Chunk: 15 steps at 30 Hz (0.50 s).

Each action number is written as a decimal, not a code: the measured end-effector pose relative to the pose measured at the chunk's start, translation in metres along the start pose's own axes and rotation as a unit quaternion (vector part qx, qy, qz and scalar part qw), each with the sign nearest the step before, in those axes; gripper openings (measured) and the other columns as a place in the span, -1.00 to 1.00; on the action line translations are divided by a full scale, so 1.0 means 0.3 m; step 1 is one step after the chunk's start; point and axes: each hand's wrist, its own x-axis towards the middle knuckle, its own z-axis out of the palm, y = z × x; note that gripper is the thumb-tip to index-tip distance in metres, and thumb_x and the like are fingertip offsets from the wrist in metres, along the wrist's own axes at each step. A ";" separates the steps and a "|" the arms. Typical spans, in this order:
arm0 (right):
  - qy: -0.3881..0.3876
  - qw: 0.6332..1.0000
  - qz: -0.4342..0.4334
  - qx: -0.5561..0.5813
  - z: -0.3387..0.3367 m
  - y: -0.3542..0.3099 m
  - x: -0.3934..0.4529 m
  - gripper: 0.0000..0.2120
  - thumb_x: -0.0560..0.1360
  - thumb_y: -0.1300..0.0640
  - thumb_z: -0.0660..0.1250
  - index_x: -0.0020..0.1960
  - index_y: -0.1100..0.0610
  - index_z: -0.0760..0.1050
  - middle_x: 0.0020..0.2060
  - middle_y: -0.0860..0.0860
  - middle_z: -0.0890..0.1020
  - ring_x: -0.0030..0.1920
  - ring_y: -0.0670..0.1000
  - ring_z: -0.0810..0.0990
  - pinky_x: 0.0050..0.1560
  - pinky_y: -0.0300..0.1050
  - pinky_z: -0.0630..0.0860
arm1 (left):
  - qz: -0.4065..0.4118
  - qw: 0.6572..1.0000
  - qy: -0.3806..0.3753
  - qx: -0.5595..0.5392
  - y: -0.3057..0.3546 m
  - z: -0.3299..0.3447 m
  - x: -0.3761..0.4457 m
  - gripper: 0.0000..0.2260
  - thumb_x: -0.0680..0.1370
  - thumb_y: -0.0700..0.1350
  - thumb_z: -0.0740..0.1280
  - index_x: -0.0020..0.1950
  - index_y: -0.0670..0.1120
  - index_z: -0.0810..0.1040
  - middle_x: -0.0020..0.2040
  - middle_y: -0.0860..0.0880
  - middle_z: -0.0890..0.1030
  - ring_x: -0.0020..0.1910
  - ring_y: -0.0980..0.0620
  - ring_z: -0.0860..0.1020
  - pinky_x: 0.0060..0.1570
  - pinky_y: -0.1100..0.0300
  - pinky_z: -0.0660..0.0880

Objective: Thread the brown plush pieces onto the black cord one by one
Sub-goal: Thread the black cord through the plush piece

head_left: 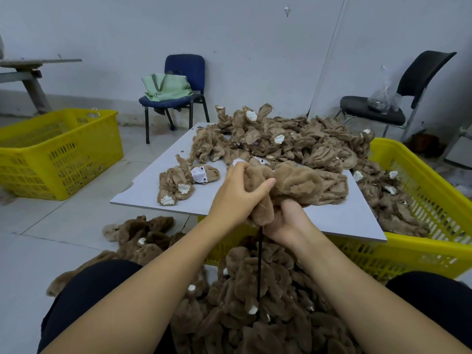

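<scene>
A brown plush piece (293, 182) is bunched over the near edge of a grey board (158, 185). My left hand (237, 195) grips its left part from above, thumb pressed into the fur. My right hand (288, 221) holds its lower end from beneath, fingers curled round the fur. A black cord (259, 267) hangs straight down from between my hands into a heap of threaded brown plush pieces (255, 302) between my knees. A big pile of loose plush pieces (281, 141) covers the far side of the board.
The board rests on a yellow crate (408, 251) that holds more plush at the right. Another yellow crate (58, 152) stands on the floor at the left. A blue chair (189, 72) with a green bag and a black chair (383, 113) stand by the wall.
</scene>
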 end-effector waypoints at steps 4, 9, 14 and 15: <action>-0.016 1.000 -0.020 -0.013 -0.007 -0.015 -0.009 -0.61 0.64 -0.05 0.24 0.32 0.18 0.57 0.20 0.17 0.68 0.21 0.18 0.64 0.22 0.17 0.57 | -0.029 0.994 -0.015 -0.107 0.010 0.028 0.000 -0.66 0.47 0.12 0.50 0.14 0.04 0.49 0.06 0.07 0.65 0.07 0.11 0.63 0.12 -0.07 0.58; 0.183 0.951 -0.111 -0.223 0.008 -0.024 -0.032 -0.76 0.57 0.09 0.35 0.20 0.13 0.47 0.06 0.04 0.62 0.08 0.05 0.57 0.05 0.01 0.52 | 0.028 1.000 -0.002 0.005 0.005 0.023 0.021 -0.58 0.47 0.05 0.49 0.26 0.07 0.44 0.16 0.04 0.52 0.15 0.04 0.54 0.12 -0.05 0.57; 0.290 0.767 -0.491 -0.295 -0.009 -0.089 -0.098 -0.58 0.54 0.21 0.37 0.36 0.08 0.35 0.29 0.01 0.42 0.31 0.02 0.42 0.31 -0.10 0.42 | 0.032 0.998 0.011 0.062 0.010 0.034 0.024 -0.55 0.45 0.00 0.47 0.29 0.05 0.44 0.13 0.03 0.47 0.12 0.00 0.50 0.06 -0.06 0.57; 0.228 0.731 -0.541 -0.348 0.000 -0.103 -0.108 -0.59 0.55 0.13 0.36 0.37 0.05 0.37 0.28 -0.02 0.43 0.29 -0.04 0.43 0.28 -0.15 0.41 | 0.035 0.996 0.011 0.079 0.010 0.037 0.024 -0.55 0.45 -0.01 0.47 0.30 0.03 0.45 0.13 0.03 0.46 0.12 -0.01 0.50 0.04 -0.06 0.57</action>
